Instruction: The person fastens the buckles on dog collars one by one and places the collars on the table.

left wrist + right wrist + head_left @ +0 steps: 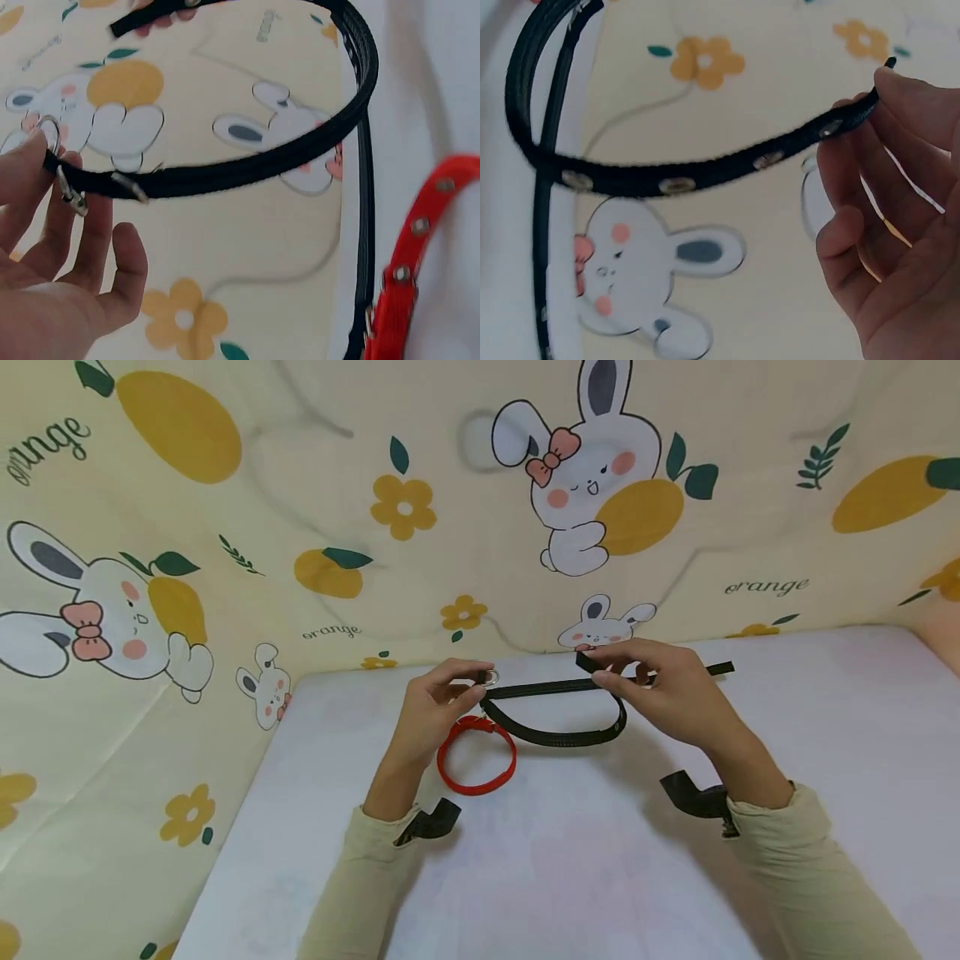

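We hold the black collar above the table, just behind the red collar: left fingers pinching its buckle end, right fingers its holed tip. We'd keep it taut, untwisted.

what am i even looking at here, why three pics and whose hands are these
No machine here: a person works with bare hands and wears three cameras. The big picture comes from a camera on the head, looking down at a white table set against a cloth printed with rabbits and oranges. The other two come from cameras strapped to each wrist, so each shows one hand from very close.

The left hand pinches the buckle end of a black collar, by its metal ring. The right hand has a grip on the other end, the one with the eyelet holes. A red collar, closed into a loop, lies on the table below the left hand.
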A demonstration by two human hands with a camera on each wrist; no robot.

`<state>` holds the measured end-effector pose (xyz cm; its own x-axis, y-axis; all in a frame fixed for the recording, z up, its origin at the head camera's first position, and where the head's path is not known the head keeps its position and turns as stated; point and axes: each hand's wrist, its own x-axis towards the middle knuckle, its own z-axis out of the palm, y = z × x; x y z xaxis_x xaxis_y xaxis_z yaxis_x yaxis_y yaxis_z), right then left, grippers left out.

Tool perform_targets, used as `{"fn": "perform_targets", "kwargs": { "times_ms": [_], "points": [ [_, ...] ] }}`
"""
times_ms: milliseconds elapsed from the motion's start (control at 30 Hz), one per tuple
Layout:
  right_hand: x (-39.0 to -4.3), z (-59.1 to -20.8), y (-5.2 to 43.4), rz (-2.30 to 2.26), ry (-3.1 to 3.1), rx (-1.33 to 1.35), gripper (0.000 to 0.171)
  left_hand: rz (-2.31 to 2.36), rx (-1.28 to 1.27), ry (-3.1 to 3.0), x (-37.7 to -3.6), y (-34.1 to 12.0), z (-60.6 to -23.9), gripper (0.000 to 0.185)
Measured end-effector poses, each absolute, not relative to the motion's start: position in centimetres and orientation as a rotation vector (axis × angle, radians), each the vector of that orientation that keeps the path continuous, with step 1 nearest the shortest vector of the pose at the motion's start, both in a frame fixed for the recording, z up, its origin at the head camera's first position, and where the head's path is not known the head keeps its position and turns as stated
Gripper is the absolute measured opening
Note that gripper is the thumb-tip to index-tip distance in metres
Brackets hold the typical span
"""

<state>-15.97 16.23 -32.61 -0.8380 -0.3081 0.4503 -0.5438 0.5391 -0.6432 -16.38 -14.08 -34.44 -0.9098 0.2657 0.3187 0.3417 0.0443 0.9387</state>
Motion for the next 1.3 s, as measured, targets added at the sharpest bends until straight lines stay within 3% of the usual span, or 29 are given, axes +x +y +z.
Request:
{"fn": "perform_targets", "kwargs": {
  "times_ms": [467,1300],
  "points": [
    [-14.5,-33.0,13.9,1.023,-2.487,0.829,0.024,-1.943,-0.825,-2.203,-15.1,-11.0,-34.3,0.028],
    [-13.8,-32.7,12.4,1.028,-2.418,0.928,0.026,-2.08,-0.633,-2.202,-14.4,-10.0,-33.8,0.028]
  ]
}}
